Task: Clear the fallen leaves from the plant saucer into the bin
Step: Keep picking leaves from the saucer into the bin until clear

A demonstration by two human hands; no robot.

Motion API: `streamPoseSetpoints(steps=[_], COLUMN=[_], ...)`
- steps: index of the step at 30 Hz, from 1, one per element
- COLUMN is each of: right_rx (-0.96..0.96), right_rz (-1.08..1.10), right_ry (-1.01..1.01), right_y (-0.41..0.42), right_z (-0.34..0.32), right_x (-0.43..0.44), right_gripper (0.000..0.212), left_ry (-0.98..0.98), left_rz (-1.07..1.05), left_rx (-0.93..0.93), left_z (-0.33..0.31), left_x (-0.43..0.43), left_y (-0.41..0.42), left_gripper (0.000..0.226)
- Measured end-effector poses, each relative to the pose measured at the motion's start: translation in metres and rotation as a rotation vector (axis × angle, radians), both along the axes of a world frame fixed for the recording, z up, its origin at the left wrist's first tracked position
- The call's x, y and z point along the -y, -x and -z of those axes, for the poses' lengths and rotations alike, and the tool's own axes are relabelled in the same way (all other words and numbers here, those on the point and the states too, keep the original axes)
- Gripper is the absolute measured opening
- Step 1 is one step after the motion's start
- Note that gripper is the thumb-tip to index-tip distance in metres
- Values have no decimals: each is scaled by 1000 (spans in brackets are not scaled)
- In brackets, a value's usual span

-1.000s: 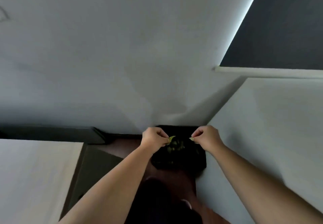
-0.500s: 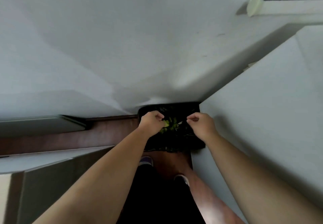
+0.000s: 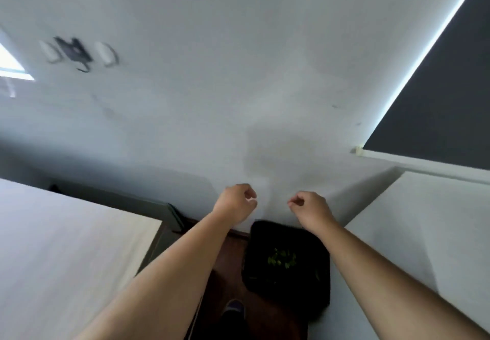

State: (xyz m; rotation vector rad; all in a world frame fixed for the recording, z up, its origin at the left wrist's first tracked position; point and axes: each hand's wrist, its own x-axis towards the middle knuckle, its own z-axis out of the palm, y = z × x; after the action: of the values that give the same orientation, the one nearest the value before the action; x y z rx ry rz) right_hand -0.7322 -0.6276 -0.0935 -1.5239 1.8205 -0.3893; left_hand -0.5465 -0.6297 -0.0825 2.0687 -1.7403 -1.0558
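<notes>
Drop step looks done: left hand (image 3: pixel 236 203) and right hand (image 3: pixel 309 208) above black bin (image 3: pixel 287 281), each grip curled together on nothing visible, leaves (image 3: pixel 282 258) inside; next, check saucer, out of view.

Black bin (image 3: pixel 313 268) stands on the floor in the corner, yellow-green leaves (image 3: pixel 281 258) heaped inside

A person's left hand (image 3: pixel 236 203) and right hand (image 3: pixel 310 207) are hanging loosely curled against a white wall (image 3: pixel 238 74), nothing visible in either, above a black bin (image 3: pixel 287 281) at six o'clock where green leaves (image 3: pixel 281 258) are lying inside, beside a pale table (image 3: pixel 66 246) at eight o'clock.
</notes>
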Motion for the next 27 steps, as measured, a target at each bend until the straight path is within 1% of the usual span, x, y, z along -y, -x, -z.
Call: streamPoseSetpoints(steps=[3,5,8,11,15,19,23,25,27], right_rx=[5,22,60,83,114,128,109,29,-58], right_rz=[-161,-276,-478,-728,-977,-1173,-1316,-1446,-1560], right_ry=[85,142,203,246,282,269,221,232,266], right_y=[-54,-103,-183,-266,-358,-432,-492,-518,-537], right_z=[-44,-72,-101,-124,-136,-133,-112,-94,-77], right_x=[-2,-12,-41,-94,-180,-273,-360,-398,-427], right_gripper=[14,15,15,14,13,14,16,20,28], left_ry=[95,159,231,227,191,154,50,-27,-117], left_rz=[-100,-227,-419,-628,-861,-1000,-1059,-1051,-998], left_rx=[59,106,168,231,261,296,288,267,275], left_z=[-49,-77,-105,-118,-121,-111,-85,-69,-53], left_x=[-34,-68,-135,-223,-338,-444,-546,-591,-627], left_y=[-53,-98,-165,-230,-297,-351,-399,-422,-444], left_gripper=[19,21,21,21,20,18,18,23,32])
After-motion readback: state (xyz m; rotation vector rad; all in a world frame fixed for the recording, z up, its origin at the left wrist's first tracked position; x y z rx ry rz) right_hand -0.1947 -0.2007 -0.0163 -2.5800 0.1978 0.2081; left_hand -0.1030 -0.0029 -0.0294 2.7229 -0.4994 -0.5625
